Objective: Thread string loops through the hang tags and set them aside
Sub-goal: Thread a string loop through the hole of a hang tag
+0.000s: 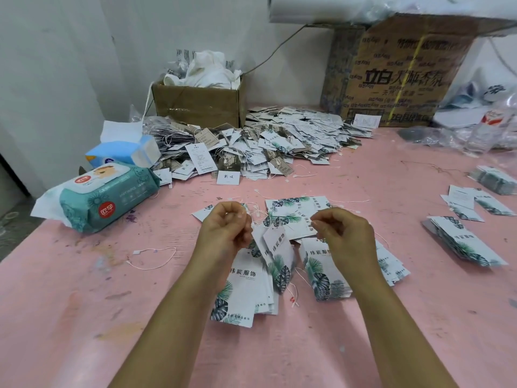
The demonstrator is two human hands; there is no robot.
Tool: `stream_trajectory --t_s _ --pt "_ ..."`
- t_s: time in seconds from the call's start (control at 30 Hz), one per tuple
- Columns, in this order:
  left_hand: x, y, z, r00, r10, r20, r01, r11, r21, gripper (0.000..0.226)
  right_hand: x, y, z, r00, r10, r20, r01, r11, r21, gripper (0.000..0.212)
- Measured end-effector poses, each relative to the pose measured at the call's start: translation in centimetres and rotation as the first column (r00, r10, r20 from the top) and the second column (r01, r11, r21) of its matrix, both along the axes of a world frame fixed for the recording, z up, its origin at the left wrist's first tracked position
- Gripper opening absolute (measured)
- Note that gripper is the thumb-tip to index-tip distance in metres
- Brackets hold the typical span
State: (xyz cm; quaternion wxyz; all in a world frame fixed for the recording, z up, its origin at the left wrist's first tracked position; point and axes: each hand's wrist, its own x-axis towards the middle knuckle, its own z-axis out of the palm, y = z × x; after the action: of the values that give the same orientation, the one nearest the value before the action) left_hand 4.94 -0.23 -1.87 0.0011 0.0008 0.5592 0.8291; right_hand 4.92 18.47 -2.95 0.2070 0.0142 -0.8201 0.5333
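Both my hands hover over the pink table [84, 303], fingers curled. My left hand [228, 228] pinches one end of a thin white string. My right hand [340, 233] pinches what looks like the other end, though the string there is hard to see. A small white hang tag [277, 242] with a green leaf print hangs tilted between them. Under my hands lie stacks of white leaf-print tags [243, 292], and another stack [324, 278] sits below my right hand. A loose string loop [152, 257] lies on the table at the left.
A big heap of strung tags [265, 144] covers the back of the table. Behind it stand a small cardboard box [198, 103] and a large printed carton [400, 77]. A wet-wipe pack [103, 196] and tissue pack [123, 152] sit left. More tag stacks [464, 242] lie right.
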Motion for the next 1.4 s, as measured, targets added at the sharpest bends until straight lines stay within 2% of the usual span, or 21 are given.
stream_trajectory --t_s 0.07,0.17,0.37,0.57,0.67,0.77,0.9,0.97,1.17,1.4 --pt "0.0 -0.1 -0.2 0.998 0.047 -0.047 -0.050 0.995 -0.081 0.020 -0.1 0.0 0.1 0.999 0.036 0.018 -0.036 0.999 -0.038 0.034" --pt "-0.1 -0.3 -0.3 0.989 0.111 -0.100 -0.123 0.985 -0.123 0.018 -0.1 -0.1 0.1 0.995 0.089 0.034 -0.086 0.993 -0.076 0.043" --pt "-0.2 -0.7 -0.4 0.976 0.150 -0.156 -0.170 0.978 -0.124 0.021 0.1 0.0 0.0 0.991 0.122 0.045 -0.116 0.986 -0.123 0.030" --pt "-0.5 -0.4 -1.0 0.971 0.165 -0.171 -0.208 0.939 -0.273 0.021 0.0 0.2 0.0 0.998 0.067 0.003 -0.066 0.991 -0.116 0.031" --pt "-0.7 -0.2 -1.2 0.968 0.172 -0.182 -0.226 0.915 -0.334 0.020 -0.1 0.2 0.2 0.995 0.104 0.004 -0.100 0.972 -0.214 0.037" --pt "-0.6 -0.1 -1.3 0.962 0.160 -0.223 -0.240 0.886 -0.397 0.021 0.1 -0.2 0.4 0.986 0.166 -0.019 -0.161 0.914 -0.374 0.037" --pt "-0.2 0.2 -1.0 0.950 0.129 -0.285 -0.241 0.883 -0.403 0.020 0.5 -0.5 1.0 0.978 0.192 -0.082 -0.207 0.839 -0.504 0.034" --pt "0.1 0.4 -0.8 0.945 0.070 -0.319 -0.213 0.872 -0.441 0.019 0.6 -0.6 1.1 0.975 0.202 -0.093 -0.221 0.835 -0.505 0.033" --pt "0.9 0.9 -0.9 0.895 -0.074 -0.441 -0.234 0.764 -0.602 0.017 0.9 -1.3 1.2 0.962 0.254 -0.101 -0.272 0.852 -0.448 0.023" --pt "0.9 0.9 -1.0 0.878 -0.093 -0.469 -0.254 0.739 -0.624 0.010 1.0 -1.9 0.9 0.930 0.353 -0.102 -0.364 0.844 -0.394 0.019"
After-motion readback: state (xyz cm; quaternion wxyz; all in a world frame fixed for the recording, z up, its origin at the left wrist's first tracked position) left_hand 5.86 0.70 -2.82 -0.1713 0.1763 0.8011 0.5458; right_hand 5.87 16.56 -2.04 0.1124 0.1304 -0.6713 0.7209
